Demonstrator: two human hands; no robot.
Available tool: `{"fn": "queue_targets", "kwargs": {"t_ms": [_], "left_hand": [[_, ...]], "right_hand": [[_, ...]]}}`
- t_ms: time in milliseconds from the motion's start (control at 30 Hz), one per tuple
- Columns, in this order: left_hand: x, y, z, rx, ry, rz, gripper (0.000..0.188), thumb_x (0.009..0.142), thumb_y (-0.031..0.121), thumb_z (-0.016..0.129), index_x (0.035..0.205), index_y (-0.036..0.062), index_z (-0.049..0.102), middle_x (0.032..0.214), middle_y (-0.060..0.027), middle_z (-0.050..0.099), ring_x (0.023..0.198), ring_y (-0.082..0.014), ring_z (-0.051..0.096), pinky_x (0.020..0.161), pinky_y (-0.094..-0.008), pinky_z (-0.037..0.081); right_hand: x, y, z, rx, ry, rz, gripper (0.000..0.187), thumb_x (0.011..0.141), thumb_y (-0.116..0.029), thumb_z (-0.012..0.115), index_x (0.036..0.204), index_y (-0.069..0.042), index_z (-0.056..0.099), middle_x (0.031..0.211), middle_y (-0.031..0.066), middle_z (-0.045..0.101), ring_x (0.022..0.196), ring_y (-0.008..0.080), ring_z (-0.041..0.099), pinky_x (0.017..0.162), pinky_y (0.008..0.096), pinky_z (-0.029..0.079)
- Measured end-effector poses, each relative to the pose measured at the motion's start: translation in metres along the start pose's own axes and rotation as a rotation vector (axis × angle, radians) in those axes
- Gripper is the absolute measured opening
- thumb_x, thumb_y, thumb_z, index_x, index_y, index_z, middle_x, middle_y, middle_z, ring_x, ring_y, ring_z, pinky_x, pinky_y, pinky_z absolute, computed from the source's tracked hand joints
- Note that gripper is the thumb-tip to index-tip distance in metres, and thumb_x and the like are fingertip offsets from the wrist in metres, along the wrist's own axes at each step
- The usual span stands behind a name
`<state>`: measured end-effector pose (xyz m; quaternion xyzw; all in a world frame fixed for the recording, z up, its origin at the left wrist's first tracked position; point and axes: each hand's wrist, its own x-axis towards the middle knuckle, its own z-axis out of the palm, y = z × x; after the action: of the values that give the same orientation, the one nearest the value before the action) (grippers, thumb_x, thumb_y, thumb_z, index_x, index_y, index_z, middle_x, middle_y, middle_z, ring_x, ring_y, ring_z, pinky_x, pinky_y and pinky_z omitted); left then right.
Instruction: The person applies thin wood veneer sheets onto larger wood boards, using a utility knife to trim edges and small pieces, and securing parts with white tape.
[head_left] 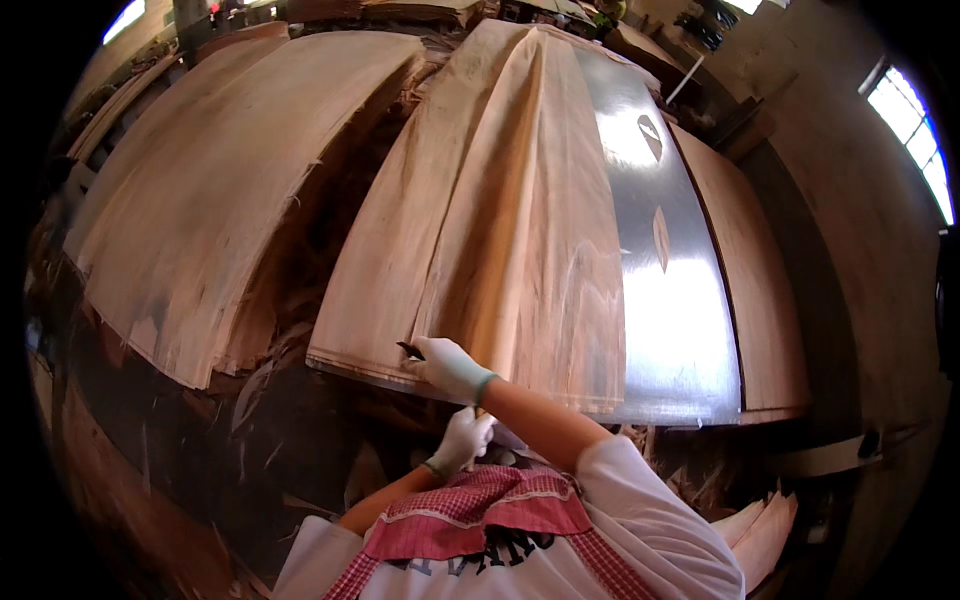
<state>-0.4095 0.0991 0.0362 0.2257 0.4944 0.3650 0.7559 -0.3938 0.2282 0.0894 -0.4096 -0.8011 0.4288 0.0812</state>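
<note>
My right hand (450,370), in a whitish glove, is closed around a small dark knife (410,350). It is over the near edge of the wood veneer sheets, left of a raised fold. My left hand (464,440), also gloved, is lower and closer to my body, just below that edge. Its fingers are closed on the near end of the folded veneer sheet (510,240), though the grip is partly hidden. The fold runs lengthwise from my hands to the far end. Flatter veneer (390,250) lies to its left.
A shiny metal plate (680,330) shows right of the veneer, with two small veneer scraps on it. Beyond it is another wood sheet (750,270). A large veneer stack (220,180) stands at left. Torn strips (255,395) litter the gap between; more pieces (765,535) lie at lower right.
</note>
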Motion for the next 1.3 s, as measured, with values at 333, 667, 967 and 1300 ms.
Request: {"fn": "queue_targets", "kwargs": {"t_ms": [333, 667, 967, 1300], "left_hand": [[0.012, -0.001, -0.079, 0.27, 0.212, 0.105, 0.019, 0.093, 0.024, 0.055, 0.086, 0.007, 0.05, 0.057, -0.0014, 0.049, 0.039, -0.012, 0.044, 0.035, -0.0277, 0.037], [-0.055, 0.054, -0.075, 0.337, 0.484, 0.346, 0.022, 0.092, 0.022, 0.06, 0.082, 0.0028, 0.056, 0.054, -0.0025, 0.051, 0.043, -0.0127, 0.051, 0.039, -0.029, 0.04], [-0.112, 0.125, -0.047, -0.01, -0.571, 0.423, 0.067, 0.096, 0.031, 0.058, 0.146, 0.0049, 0.023, 0.124, -0.0091, 0.052, 0.106, -0.017, 0.058, 0.09, -0.0311, 0.048], [-0.101, 0.047, -0.201, -0.883, 0.209, 0.793, 0.072, 0.091, 0.058, 0.053, 0.136, 0.0022, 0.045, 0.137, -0.0118, 0.051, 0.126, -0.0256, 0.048, 0.107, -0.0405, 0.038]], "right_hand": [[0.002, 0.048, -0.059, -0.101, 0.509, 0.296, 0.046, 0.087, -0.043, 0.063, 0.1, 0.001, 0.061, 0.093, 0.0253, 0.067, 0.088, 0.0409, 0.065, 0.076, 0.0456, 0.051], [0.071, -0.036, 0.02, 0.279, 0.779, 0.372, 0.039, 0.089, -0.04, 0.057, 0.1, -0.002, 0.057, 0.09, 0.0255, 0.065, 0.091, 0.0433, 0.062, 0.078, 0.0488, 0.047], [-0.013, -0.058, -0.123, 0.895, 0.847, 0.102, 0.022, 0.086, -0.022, 0.067, 0.074, -0.005, 0.061, 0.065, -0.0044, 0.053, 0.054, 0.0067, 0.042, 0.048, 0.0262, 0.033], [-0.243, 0.087, -0.151, 0.429, 0.901, 0.408, 0.021, 0.089, -0.021, 0.063, 0.088, 0.0, 0.066, 0.073, -0.0022, 0.059, 0.066, 0.0074, 0.051, 0.057, 0.0256, 0.041]]}}
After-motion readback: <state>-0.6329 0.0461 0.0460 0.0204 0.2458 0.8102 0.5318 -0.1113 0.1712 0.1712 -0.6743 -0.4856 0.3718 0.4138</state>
